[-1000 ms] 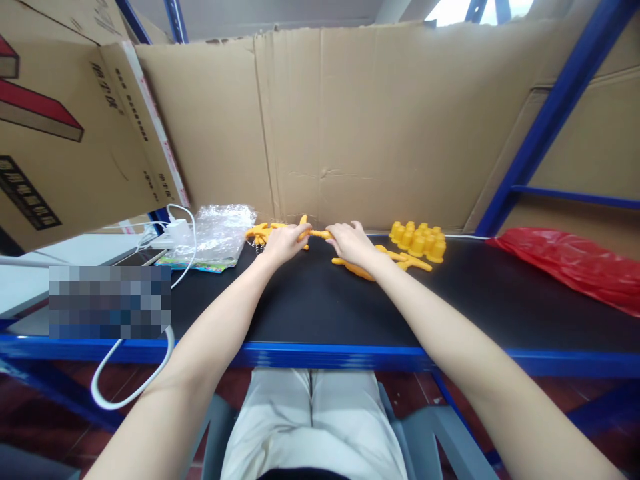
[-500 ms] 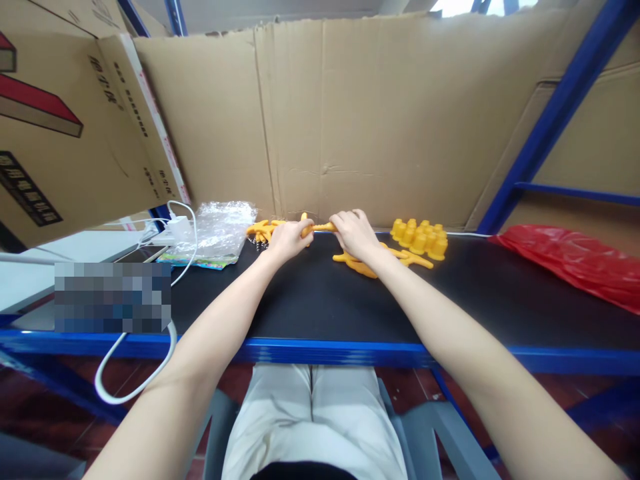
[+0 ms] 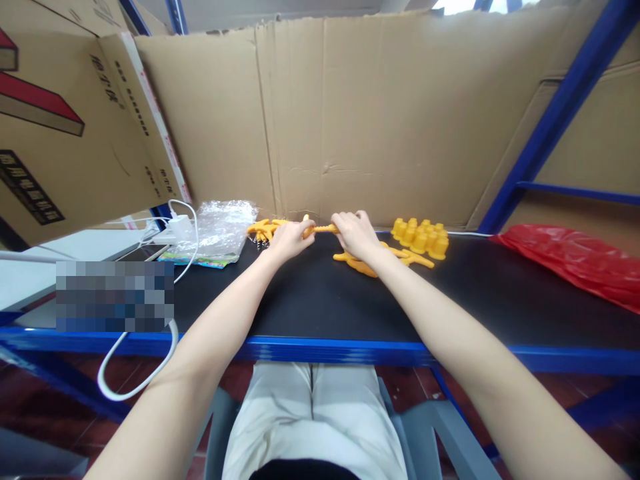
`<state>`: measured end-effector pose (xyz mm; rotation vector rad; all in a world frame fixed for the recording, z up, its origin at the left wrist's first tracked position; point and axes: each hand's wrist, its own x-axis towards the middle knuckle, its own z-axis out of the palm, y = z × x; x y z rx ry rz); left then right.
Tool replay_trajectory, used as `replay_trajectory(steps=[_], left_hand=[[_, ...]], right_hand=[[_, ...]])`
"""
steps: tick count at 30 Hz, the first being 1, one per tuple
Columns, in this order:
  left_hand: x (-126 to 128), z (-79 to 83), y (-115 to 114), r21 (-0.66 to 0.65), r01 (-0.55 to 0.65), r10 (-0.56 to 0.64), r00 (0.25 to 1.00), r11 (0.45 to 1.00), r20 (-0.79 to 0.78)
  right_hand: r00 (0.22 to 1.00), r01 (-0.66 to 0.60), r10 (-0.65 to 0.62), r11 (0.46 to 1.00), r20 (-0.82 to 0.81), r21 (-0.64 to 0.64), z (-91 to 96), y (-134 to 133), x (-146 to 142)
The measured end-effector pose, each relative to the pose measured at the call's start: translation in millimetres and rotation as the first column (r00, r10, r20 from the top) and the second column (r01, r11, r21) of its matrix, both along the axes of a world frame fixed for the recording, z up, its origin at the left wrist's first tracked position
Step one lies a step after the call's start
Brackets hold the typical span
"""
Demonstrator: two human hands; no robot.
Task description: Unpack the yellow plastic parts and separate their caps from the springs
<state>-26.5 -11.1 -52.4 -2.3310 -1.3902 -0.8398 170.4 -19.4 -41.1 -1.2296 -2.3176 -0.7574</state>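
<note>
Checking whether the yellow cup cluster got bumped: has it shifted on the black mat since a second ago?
No. The yellow cup cluster sits at the same spot against the cardboard wall, apart from both hands; only the camera tilted slightly.

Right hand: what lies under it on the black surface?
Loose orange-yellow pieces poke out beneath the right hand, resting on the black surface. The hand and wrist cover their middle, so count and shape are unclear.

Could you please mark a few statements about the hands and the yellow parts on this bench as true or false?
1. Both hands, left hand and right hand, hold one orange-yellow piece between them. True.
2. The yellow cup-shaped parts stand left of the hands. False: they stand to the right.
3. A red bag lies at the bench's right end. True.
4. The clear plastic bag lies under the right hand. False: it lies left of both hands.
</note>
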Motion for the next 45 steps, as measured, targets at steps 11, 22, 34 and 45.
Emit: replay_trajectory(steps=[11,22,34,45], left_hand=[[-1.8,-2.5,-1.0,-0.036,-0.028,0.026,0.999,0.999,-0.035],[-6.0,-2.4,0.4,-0.060,-0.054,0.053,0.998,0.997,-0.013],[-8.4,-4.7,7.3,-0.047,-0.114,0.114,0.993,0.992,-0.007],[-37.1,-15.9,23.4,0.035,-0.276,0.272,0.958,0.961,0.091]], right_hand=[[0.998,0.032,-0.026,0.993,0.052,-0.112,-3.3,-0.9,-2.9],[1.000,0.004,-0.007,0.976,-0.014,-0.217,-5.9,-0.2,-3.5],[0.997,0.066,-0.068,0.996,-0.023,-0.065,-1.6,7.0,8.8],[0.982,0.163,-0.172,0.980,-0.081,-0.111,-5.6,20.0,25.6]])
